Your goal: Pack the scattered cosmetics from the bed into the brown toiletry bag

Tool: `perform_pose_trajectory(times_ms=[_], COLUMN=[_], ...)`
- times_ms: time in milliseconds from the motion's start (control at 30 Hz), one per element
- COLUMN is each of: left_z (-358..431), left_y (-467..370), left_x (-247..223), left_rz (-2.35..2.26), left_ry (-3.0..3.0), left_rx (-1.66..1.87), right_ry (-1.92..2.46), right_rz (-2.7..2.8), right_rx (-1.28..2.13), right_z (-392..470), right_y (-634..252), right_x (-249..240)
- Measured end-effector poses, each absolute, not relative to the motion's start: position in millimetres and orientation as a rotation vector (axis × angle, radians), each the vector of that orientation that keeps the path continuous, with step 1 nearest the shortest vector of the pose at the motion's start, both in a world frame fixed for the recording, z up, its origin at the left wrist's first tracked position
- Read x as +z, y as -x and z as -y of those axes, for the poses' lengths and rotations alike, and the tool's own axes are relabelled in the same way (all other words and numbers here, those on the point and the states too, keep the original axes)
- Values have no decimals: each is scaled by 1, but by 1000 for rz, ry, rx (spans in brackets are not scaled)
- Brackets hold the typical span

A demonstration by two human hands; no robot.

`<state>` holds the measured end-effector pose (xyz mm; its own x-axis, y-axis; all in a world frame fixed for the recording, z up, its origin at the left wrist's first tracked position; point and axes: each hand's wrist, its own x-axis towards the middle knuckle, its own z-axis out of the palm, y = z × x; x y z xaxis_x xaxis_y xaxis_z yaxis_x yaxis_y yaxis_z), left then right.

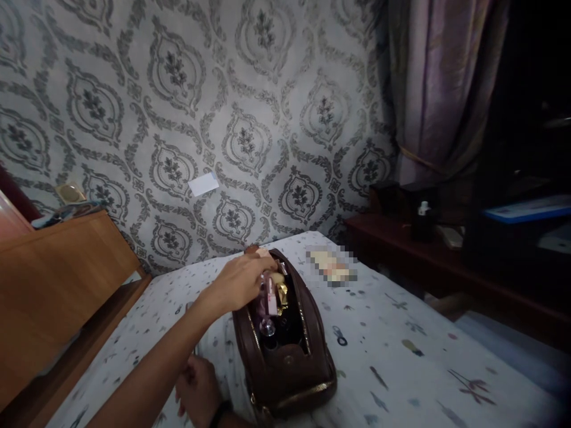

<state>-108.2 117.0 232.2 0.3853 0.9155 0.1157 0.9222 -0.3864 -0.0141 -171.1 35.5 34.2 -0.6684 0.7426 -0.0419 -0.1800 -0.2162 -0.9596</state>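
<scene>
A brown zippered bag (289,380) lies on the patterned white bedding, its top unzipped. Inside it are a pink-and-white small box (271,297), a gold foil wrapper (282,297) and a dark bottle with a shiny cap (268,331). My left hand (245,278) reaches over the far left edge of the opening, its fingers bent together among the contents; what they pinch is hidden. Below the left forearm, my right hand (199,386) rests on the bedding left of the bag, fingers curled in, with nothing visible in it and a black band on the wrist.
A blurred yellowish item (331,266) lies on the bedding (401,351) beyond the bag. At left stands a wooden headboard (66,267). A dark red shelf (388,244) holding a bottle (423,220) is at right, beside a curtain (441,89). Patterned wallpaper is behind.
</scene>
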Motion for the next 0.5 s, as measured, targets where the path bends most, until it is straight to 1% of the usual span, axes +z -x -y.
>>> perform_pose_trajectory(times_ms=[233,400,500], left_z=[-116,-116,-119], left_y=[114,117,124], left_x=[220,236,246], left_rz=[1449,1352,1388], left_ry=[2654,2615,2532], left_rx=[-2,117,135], right_ry=[730,744,748], right_rz=[1459,1455,1481], right_rx=[1943,1957,1947], right_z=[-34,-34,-34], right_y=[167,168,168], right_x=[40,38,37])
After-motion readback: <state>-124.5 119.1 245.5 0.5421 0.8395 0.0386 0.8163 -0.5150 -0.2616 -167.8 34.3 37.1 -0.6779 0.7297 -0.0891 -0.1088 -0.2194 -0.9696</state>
